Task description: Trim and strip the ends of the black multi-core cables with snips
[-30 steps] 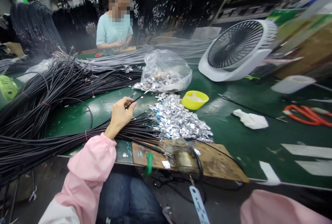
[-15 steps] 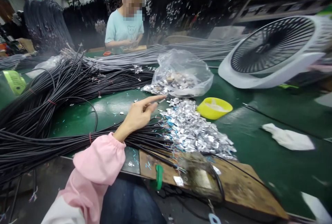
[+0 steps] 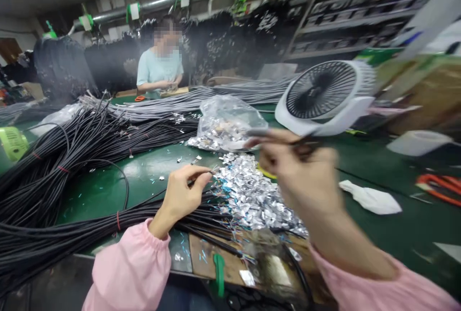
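Note:
My left hand (image 3: pixel 183 193) is closed in a pinch on the end of a thin black cable (image 3: pixel 213 171), just left of a heap of small silver foil pieces (image 3: pixel 248 186). Below it lies a bundle of black cables (image 3: pixel 144 219) tied with a red band, its ends showing thin coloured wires. My right hand (image 3: pixel 302 171), smeared by motion, is raised over the right side of the heap. Its fingers are curled around a dark tool (image 3: pixel 308 145) whose kind I cannot make out. A yellow dish (image 3: pixel 265 171) is mostly hidden behind this hand.
A clear plastic bag (image 3: pixel 230 118) of foil pieces stands behind the heap. A white fan (image 3: pixel 324 94), white crumpled paper (image 3: pixel 370 198) and orange-handled scissors (image 3: pixel 439 187) are at right. A wooden board (image 3: pixel 201 253) lies at the front edge. A co-worker (image 3: pixel 160 68) sits across the table.
My right hand has come into view from the right with a dark tool. My left hand's index finger has bent in from pointing outward to a pinch. The camera view has shifted.

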Demonstrator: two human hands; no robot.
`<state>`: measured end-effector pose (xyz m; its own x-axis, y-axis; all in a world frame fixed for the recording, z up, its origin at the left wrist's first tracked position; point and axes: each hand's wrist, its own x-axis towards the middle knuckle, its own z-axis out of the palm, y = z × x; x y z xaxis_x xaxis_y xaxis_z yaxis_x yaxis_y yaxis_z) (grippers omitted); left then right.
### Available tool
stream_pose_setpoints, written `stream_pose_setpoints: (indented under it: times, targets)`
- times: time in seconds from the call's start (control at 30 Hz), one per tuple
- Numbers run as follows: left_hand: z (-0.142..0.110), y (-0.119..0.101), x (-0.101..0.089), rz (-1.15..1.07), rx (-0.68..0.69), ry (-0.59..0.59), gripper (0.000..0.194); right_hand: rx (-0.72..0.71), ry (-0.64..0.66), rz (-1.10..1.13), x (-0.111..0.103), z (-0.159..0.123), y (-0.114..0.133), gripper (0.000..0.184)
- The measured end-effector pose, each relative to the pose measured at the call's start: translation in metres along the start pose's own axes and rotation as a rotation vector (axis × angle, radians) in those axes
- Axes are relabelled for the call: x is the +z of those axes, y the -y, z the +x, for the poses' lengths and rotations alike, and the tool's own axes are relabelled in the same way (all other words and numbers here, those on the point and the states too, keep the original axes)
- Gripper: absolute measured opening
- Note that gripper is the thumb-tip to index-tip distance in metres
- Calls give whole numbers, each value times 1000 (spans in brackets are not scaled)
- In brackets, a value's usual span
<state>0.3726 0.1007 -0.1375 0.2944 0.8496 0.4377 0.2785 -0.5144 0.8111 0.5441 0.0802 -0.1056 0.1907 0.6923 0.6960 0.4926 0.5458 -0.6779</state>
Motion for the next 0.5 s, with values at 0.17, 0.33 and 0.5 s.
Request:
stream_pose_setpoints:
  times: [0.17,0.33,0.5]
  targets:
    - [-4,-1,-3,33,69,-85,17,161,80,133,19,-15,13,17]
    - [-8,-10,-3,158,184,-159,9,143,29,104,23,-22,17,15]
    - [-11,-14,-3,179,232,-178,12,122,21,109,22,-23,15,15]
